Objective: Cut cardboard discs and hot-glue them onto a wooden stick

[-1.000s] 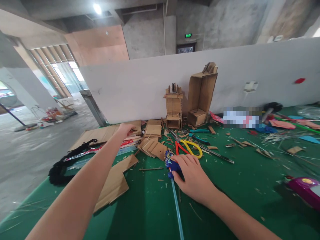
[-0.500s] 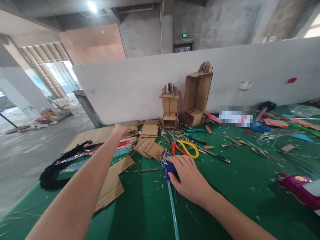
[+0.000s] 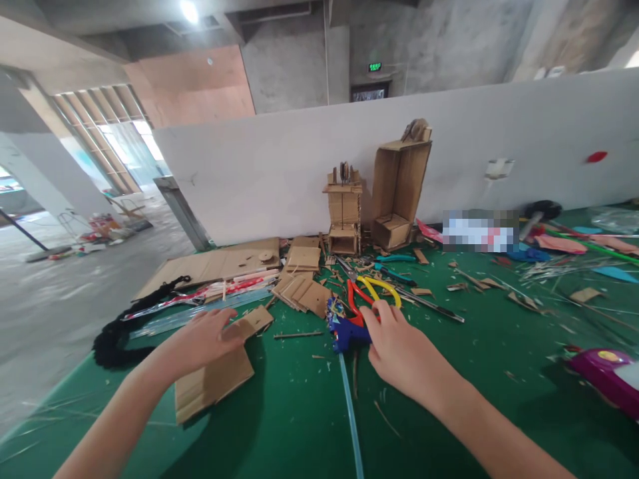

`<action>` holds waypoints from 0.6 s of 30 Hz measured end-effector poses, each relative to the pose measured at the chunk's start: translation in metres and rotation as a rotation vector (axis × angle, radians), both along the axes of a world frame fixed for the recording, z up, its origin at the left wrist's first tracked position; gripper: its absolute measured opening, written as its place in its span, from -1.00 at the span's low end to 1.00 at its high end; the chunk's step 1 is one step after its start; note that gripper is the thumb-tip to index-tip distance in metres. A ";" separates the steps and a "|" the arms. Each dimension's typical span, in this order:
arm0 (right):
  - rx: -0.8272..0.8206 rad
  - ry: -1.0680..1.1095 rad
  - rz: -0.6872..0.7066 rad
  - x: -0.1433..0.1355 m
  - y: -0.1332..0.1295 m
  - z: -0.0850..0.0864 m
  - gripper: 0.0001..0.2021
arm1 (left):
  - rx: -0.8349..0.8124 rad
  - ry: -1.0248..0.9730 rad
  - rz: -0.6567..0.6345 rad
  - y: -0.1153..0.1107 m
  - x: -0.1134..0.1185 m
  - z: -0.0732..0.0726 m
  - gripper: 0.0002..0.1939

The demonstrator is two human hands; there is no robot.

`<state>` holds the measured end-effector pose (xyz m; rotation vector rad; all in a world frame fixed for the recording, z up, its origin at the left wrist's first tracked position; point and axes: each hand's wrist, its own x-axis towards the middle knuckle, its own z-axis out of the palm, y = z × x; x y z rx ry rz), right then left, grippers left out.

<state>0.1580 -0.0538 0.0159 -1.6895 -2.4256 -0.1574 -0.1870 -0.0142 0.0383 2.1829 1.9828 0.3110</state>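
Note:
My left hand [image 3: 207, 339] hovers over an angled piece of cardboard [image 3: 219, 382], fingers stretched and nothing visible in them. My right hand [image 3: 399, 342] has its fingers curled round the handle end of a blue glue gun [image 3: 344, 334] lying on the green table. A long clear glue stick [image 3: 351, 412] trails from the gun toward me. Just beyond the right fingers are pliers with one red and one yellow handle [image 3: 384, 291]. On a flat cardboard sheet [image 3: 214, 266] at the back left lies a small cardboard disc [image 3: 267, 256].
Two cardboard structures, a small one [image 3: 344, 219] and a taller one [image 3: 402, 189], stand against the white partition [image 3: 274, 173]. Stacked cardboard pieces [image 3: 304, 293], a black fuzzy strip [image 3: 112, 346], scraps and sticks cover the table. A purple object [image 3: 602, 376] sits at right.
My left hand has drawn back toward me from the cardboard sheet, uncovering the disc there. My right hand has shifted right along the glue gun, so more of the gun shows.

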 end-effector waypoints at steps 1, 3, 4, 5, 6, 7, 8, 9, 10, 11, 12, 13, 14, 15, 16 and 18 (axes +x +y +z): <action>-0.005 -0.022 -0.002 -0.001 0.000 -0.001 -0.50 | -0.018 -0.009 -0.012 -0.004 -0.002 -0.003 -0.53; -0.014 -0.058 0.019 -0.003 0.001 -0.002 -0.54 | -0.040 -0.055 -0.013 -0.007 -0.004 -0.007 -0.51; -0.008 -0.071 0.029 -0.004 0.002 -0.003 -0.53 | -0.062 -0.076 -0.007 -0.006 -0.004 -0.008 -0.51; 0.003 -0.081 0.038 -0.006 0.002 -0.004 -0.51 | -0.074 -0.105 -0.001 -0.006 -0.003 -0.008 -0.51; 0.013 -0.090 0.046 -0.007 0.003 -0.005 -0.49 | -0.081 -0.136 0.004 -0.005 -0.003 -0.007 -0.52; 0.018 -0.098 0.052 -0.007 0.003 -0.005 -0.46 | -0.082 -0.168 0.006 -0.004 -0.003 -0.006 -0.54; 0.021 -0.105 0.056 -0.007 0.004 -0.005 -0.45 | -0.077 -0.198 0.008 -0.004 -0.002 -0.004 -0.57; 0.025 -0.113 0.057 -0.006 0.005 -0.003 -0.45 | -0.067 -0.229 0.018 -0.005 -0.002 -0.002 -0.58; 0.033 -0.119 0.055 -0.005 0.006 -0.001 -0.46 | -0.056 -0.258 0.035 -0.006 -0.002 0.000 -0.60; 0.048 -0.127 0.047 -0.001 0.007 0.003 -0.48 | -0.048 -0.290 0.058 -0.007 -0.002 0.002 -0.60; 0.082 -0.132 0.031 0.003 0.009 0.009 -0.50 | -0.050 -0.332 0.090 -0.009 -0.001 0.005 -0.60; 0.111 -0.144 -0.001 0.010 0.010 0.014 -0.51 | -0.062 -0.393 0.129 -0.011 0.000 0.008 -0.58; 0.142 -0.170 -0.035 0.018 0.012 0.020 -0.51 | -0.086 -0.474 0.158 -0.013 0.001 0.011 -0.57; 0.162 -0.218 -0.085 0.028 0.014 0.025 -0.50 | -0.130 -0.571 0.183 -0.015 0.002 0.013 -0.55; 0.179 -0.268 -0.156 0.039 0.016 0.029 -0.49 | -0.179 -0.681 0.185 -0.017 0.003 0.016 -0.54; 0.186 -0.334 -0.284 0.067 0.021 0.031 -0.52 | -0.216 -0.899 0.148 -0.020 0.003 0.020 -0.53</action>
